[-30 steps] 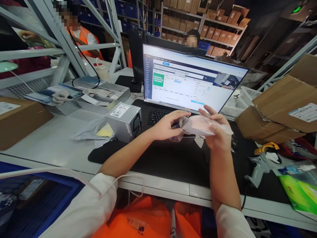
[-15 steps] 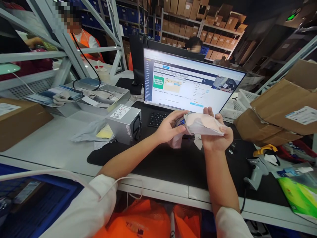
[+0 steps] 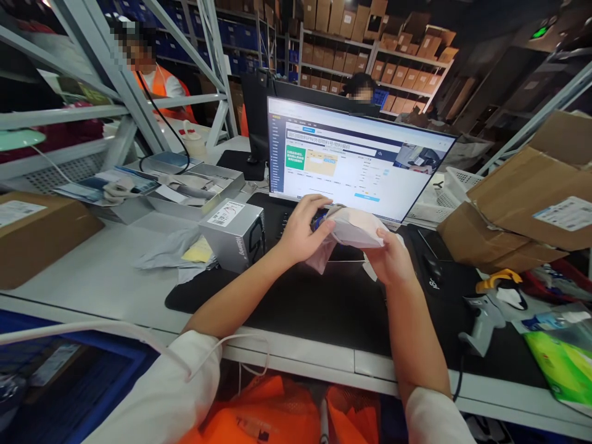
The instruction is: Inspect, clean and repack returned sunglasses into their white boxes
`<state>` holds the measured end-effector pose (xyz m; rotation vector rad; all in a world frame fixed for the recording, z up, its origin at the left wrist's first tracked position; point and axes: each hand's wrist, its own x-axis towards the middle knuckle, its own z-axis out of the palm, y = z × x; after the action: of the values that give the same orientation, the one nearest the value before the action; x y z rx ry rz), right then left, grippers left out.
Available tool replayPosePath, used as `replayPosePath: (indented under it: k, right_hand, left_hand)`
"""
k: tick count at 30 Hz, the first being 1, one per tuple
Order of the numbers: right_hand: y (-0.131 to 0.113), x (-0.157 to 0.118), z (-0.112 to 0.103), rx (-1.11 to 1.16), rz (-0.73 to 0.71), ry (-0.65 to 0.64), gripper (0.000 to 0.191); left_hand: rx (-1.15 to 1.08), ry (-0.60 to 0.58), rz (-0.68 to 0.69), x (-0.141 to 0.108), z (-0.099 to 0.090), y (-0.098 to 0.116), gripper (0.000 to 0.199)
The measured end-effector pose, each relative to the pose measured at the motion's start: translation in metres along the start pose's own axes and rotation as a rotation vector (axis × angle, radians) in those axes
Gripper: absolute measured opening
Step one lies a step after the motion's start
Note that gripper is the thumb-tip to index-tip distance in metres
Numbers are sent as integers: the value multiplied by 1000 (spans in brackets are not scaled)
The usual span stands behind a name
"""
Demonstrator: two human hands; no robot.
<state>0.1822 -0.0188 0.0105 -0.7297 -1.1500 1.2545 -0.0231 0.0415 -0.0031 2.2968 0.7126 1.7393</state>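
Observation:
Between my two hands, above the black desk mat (image 3: pixel 319 308), is a whitish soft pouch (image 3: pixel 356 225). A bit of blue shows at its left end, and a loose flap hangs below. The fingers of my left hand (image 3: pixel 303 231) are closed around that left end, thumb on the near side. My right hand (image 3: pixel 391 253) grips the opposite end with its thumb on top; its other fingers are hidden beneath. Left of my hands a grey product box (image 3: pixel 226 240) with a white barcode label stands on the mat edge.
A lit monitor (image 3: pixel 342 166) stands just behind my hands. On the right are a barcode scanner (image 3: pixel 483 324), a black mouse (image 3: pixel 433 268), and stacked cardboard boxes (image 3: pixel 518 203). Crumpled grey packaging (image 3: pixel 166 246) and an open grey box (image 3: pixel 217 185) lie left. Two people are beyond the desk.
Both hands have shifted slightly left with the pouch. My right hand has turned, with its thumb now on the pouch and its raised fingers out of sight behind it.

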Motion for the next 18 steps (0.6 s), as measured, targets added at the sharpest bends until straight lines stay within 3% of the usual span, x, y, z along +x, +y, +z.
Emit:
replayPosePath:
  k: [2,5,8,10,12,14,18]
  right_hand:
    - [2,-2,3,-78,-105,89,32]
    - [3,-5,1,-311,-181,193,33]
    - [-1,-7,-4,-607,-186,157,38]
    - [-5,-8,-6,-696,-199,141,38]
    - [-8,-9,-5,-701,-219,156,38]
    - [-11,-11,-2,-707,-232,160,37]
    - [-13,-13,2,-796,-267,141,35]
  left_hand:
    - [98,47,-27,1,-2,1,28]
    - [109,-75,21,4,-7,3,19]
    - [44,-168,67,4,-10,5,19]
    - [45,-155,-20,4,-8,7,15]
    - [96,-133,-193,3,-6,7,12]
    - [146,-188,-311,4,-5,7,17]
    - [194,-356,-292,6,-8,9,26]
